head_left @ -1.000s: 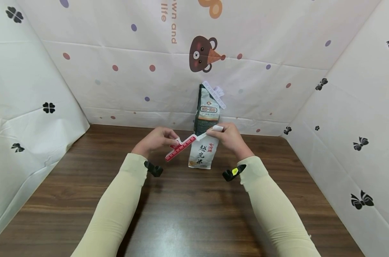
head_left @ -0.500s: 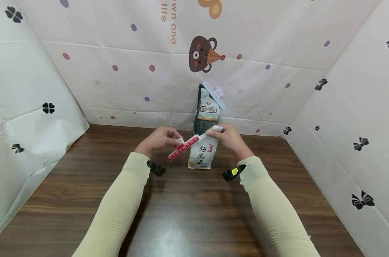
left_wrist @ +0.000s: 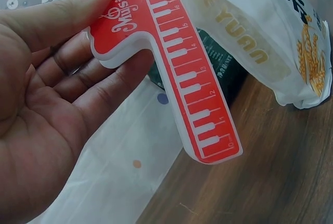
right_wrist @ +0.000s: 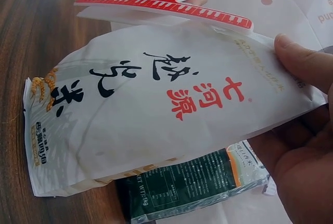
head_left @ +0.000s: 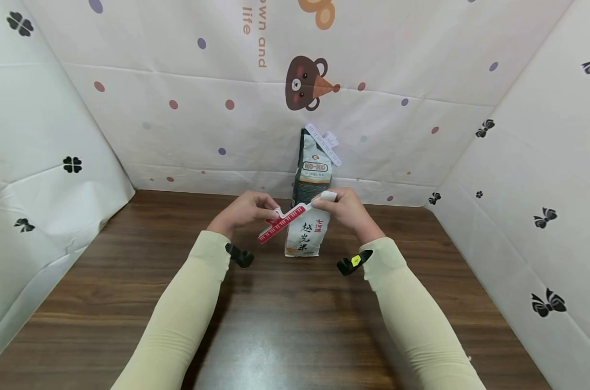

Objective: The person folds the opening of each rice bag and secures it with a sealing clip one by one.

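Note:
My left hand (head_left: 243, 211) pinches the handle of a red and white bag clip (head_left: 281, 223), printed with piano keys and the word Music. In the left wrist view, thumb and fingers squeeze the handle of the clip (left_wrist: 190, 78). With thumb and fingers, my right hand (head_left: 346, 212) grips the top end of a white rice bag (head_left: 306, 235) with black and red characters. The right wrist view shows the clip (right_wrist: 171, 8) lying along the bag's side edge near the top, its two long bars parted; its far end overlaps the bag (right_wrist: 130, 99).
Behind the white bag, a dark green and pale KO-KO bag (head_left: 315, 173) leans against the back wall sheet, a white piano-key clip (head_left: 324, 145) across its top corner. Printed white sheets enclose the brown wooden table (head_left: 275, 325) at the back and sides.
My left hand has moved slightly right with the red clip, whose end now overlaps the white bag's upper edge more. The right hand and the bag stay nearly still.

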A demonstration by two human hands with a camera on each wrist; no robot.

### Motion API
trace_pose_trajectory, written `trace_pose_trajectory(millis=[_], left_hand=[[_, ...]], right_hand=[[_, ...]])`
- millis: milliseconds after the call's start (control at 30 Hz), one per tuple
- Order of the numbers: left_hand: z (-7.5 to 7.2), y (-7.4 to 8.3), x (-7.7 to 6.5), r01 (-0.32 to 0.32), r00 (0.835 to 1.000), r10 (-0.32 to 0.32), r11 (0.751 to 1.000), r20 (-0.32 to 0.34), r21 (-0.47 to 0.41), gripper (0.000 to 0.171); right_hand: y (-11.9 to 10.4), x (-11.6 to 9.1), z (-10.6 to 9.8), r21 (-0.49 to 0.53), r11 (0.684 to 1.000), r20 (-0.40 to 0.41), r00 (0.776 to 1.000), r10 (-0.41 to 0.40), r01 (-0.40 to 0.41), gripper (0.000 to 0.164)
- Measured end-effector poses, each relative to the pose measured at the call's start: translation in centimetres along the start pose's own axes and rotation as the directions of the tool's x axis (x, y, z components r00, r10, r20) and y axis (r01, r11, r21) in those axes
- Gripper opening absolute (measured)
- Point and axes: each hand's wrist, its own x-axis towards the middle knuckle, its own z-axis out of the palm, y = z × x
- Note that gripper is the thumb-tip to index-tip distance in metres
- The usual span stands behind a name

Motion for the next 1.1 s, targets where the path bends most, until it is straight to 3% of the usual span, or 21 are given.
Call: trace_pose_trajectory(millis=[233,433,900,1100], left_hand=[[0.3,0.5,0.2,0.012,1.000,-0.012,0.999,0.000,-0.044,0.019],[0.4,0.8,0.3,-0.039,0.999,0.039,0.998,0.004,-0.043,0.017],[0.5,1.3,0.5,-0.050,0.999,0.050,0.998,0.000,-0.036,0.016],[0.6,1.3,0.5,-0.048,0.999,0.047,0.998,-0.004,-0.043,0.015]], right_hand=[[0.0,0.0,-0.1,-0.030,0.999,-0.007,1.000,0.016,-0.016,0.028],[0.0,0.0,-0.2,-0.009,0.999,-0.023,0.999,0.040,-0.040,0.030],[0.6,-0.4,-0.6,0.014,1.000,-0.048,0.999,0.026,-0.026,0.038],[1.5,-0.8,-0.9,0.014,1.000,-0.054,0.998,-0.009,0.010,0.033]])
